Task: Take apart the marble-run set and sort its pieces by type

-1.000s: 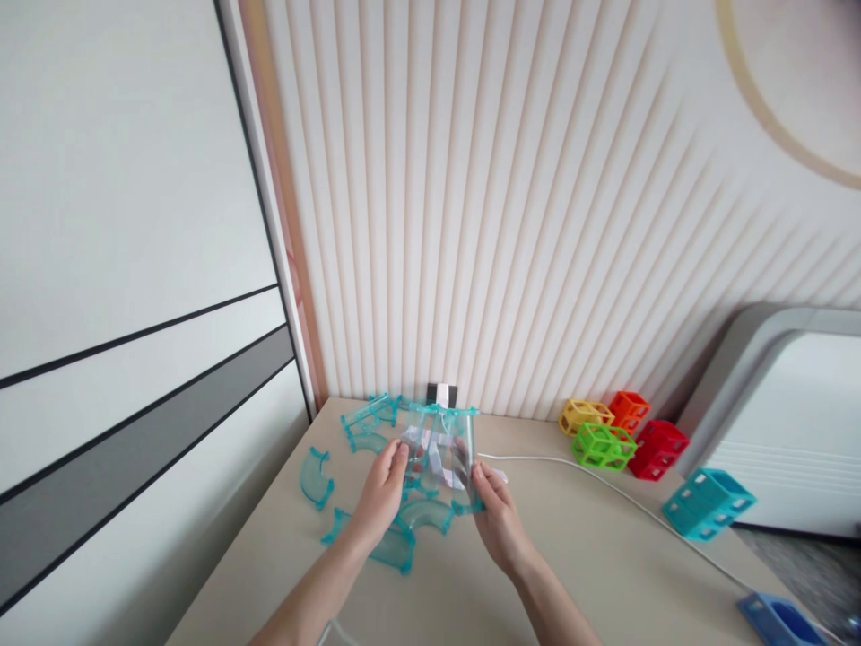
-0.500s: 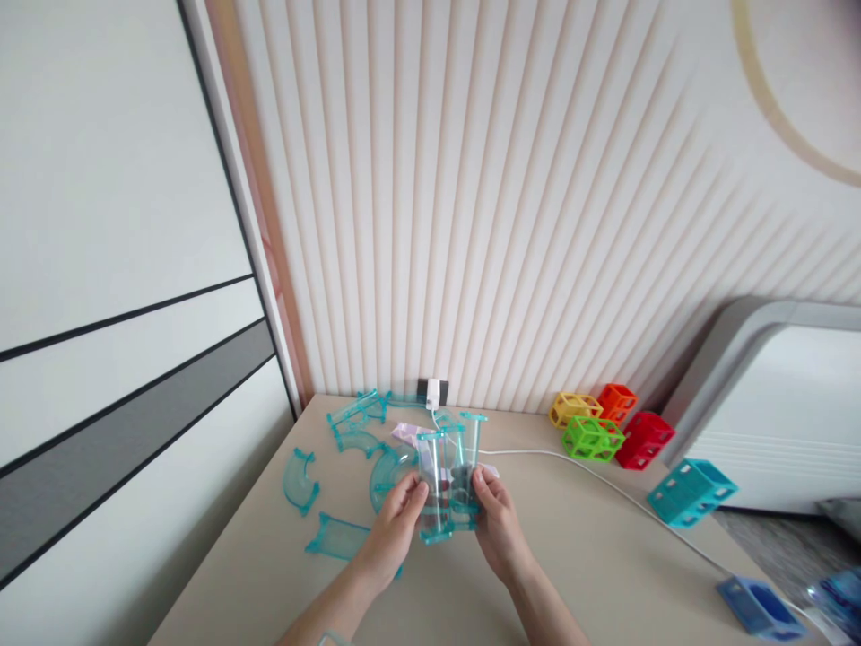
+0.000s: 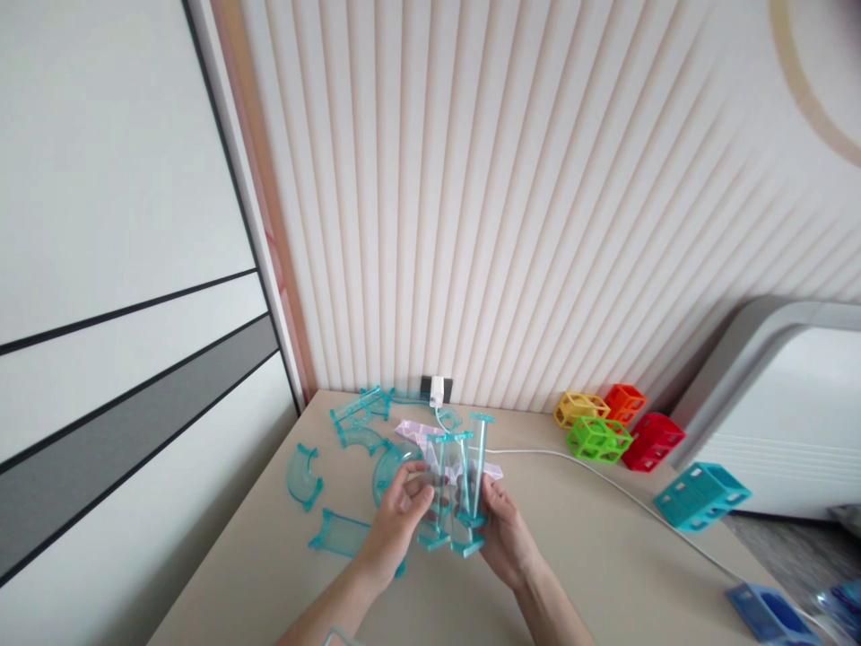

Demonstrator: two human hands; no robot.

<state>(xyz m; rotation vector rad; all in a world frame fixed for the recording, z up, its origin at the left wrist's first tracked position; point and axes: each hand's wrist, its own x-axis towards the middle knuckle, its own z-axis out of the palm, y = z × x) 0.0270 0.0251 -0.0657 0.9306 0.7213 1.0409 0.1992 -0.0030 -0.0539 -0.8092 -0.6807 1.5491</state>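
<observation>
L hand (image 3: 395, 520) & R hand (image 3: 506, 531): fingers grasp clear teal pcs (image 3: 464, 480), held btwn both, above table (image 3: 578, 529). Caution: uneven finger press. could let one pc slip & drop.

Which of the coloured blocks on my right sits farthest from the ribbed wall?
The blue block, lowest and farthest right in the view. The teal block, red block, green block, orange block and yellow block all sit closer to the wall.
</observation>
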